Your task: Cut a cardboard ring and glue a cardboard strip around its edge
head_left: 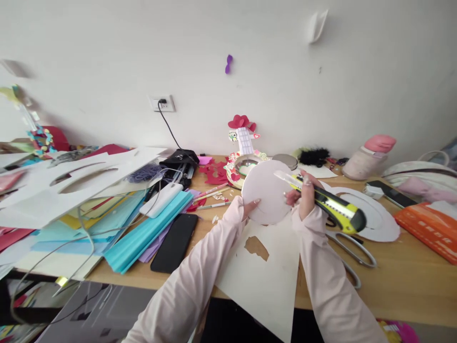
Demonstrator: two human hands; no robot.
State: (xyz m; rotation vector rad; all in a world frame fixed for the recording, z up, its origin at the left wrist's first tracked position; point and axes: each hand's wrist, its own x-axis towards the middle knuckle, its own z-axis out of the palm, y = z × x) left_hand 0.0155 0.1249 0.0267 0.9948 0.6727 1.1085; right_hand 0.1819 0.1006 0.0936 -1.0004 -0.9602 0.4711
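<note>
A round white disc (266, 190), perhaps card or foam board, is held up above the table in front of me. My left hand (251, 206) pinches its lower left edge. In my right hand (305, 193) is a yellow and black utility knife (341, 209), its tip pointing left over the disc's upper right. Fingers of that hand are also close to the disc's right edge; whether they touch it I cannot tell. Below lies a white sheet (262, 281) with a ragged brown patch (257, 248), reaching past the table's front edge.
Scissors (357, 252) and a white ring-shaped piece (378, 214) lie at the right, near an orange packet (428, 228). At left are a black phone (174, 243), turquoise paper (150, 228), stacked sheets and a loose cable. A paper decoration (244, 140) stands behind the disc.
</note>
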